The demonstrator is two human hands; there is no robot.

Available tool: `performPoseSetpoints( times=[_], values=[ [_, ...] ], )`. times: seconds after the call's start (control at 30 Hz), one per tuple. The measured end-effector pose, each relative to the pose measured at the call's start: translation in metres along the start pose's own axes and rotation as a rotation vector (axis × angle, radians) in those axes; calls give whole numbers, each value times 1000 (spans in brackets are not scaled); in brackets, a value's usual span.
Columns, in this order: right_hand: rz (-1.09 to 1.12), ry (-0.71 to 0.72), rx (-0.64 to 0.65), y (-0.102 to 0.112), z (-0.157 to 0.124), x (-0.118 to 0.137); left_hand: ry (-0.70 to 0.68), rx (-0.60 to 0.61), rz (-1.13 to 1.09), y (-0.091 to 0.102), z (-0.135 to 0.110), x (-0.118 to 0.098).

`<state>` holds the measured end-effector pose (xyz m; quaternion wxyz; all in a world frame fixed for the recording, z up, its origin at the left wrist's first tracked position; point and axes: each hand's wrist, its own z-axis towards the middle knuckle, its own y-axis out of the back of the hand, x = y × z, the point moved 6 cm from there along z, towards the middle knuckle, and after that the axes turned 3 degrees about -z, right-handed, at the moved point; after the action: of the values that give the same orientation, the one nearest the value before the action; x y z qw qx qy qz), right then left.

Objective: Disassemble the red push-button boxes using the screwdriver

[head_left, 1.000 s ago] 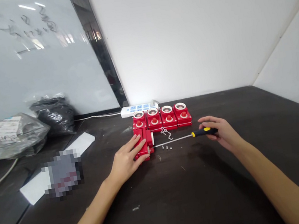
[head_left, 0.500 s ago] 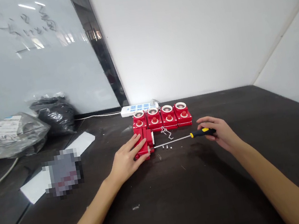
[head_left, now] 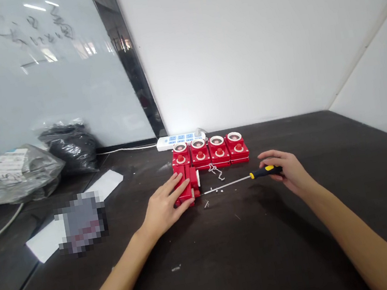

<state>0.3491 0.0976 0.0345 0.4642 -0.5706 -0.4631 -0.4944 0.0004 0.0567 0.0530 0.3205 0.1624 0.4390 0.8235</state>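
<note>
My hands are apart. Left hand (head_left: 164,203) clamps a red plastic push-button box (head_left: 190,189), on its side at frame centre; right hand (head_left: 288,171) holds a yellow-and-black screwdriver (head_left: 266,171), steel tip just beside the box. Small steel screws (head_left: 206,204) still lie loose; four upright red boxes (head_left: 209,152) stand behind, just above centre.

Yellow-and-black screwdriver (head_left: 266,171) in right hand (head_left: 290,171)

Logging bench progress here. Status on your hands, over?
Left hand gripping red push-button box. Right hand holding yellow-and-black screwdriver, tip near box. Small screw lying loose beside box.
</note>
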Motion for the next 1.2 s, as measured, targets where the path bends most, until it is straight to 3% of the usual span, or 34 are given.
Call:
performPoseSetpoints(
  times=[0.3,0.43,0.63,0.9,1.03,1.2],
  values=[
    [-122,44,-5,1,-3,6,1,10,45,5,6,-9],
    [-81,52,-78,11,0,9,-143,-68,38,15,8,-40],
    [18,123,-214,24,2,12,-253,77,42,-9,11,-81],
    [44,137,-215,21,1,11,-176,94,56,-27,14,-80],
    [41,136,-233,21,1,11,-207,126,84,-34,14,-83],
    [61,135,-280,27,2,11,-164,97,85,-30,23,-75]
  ],
)
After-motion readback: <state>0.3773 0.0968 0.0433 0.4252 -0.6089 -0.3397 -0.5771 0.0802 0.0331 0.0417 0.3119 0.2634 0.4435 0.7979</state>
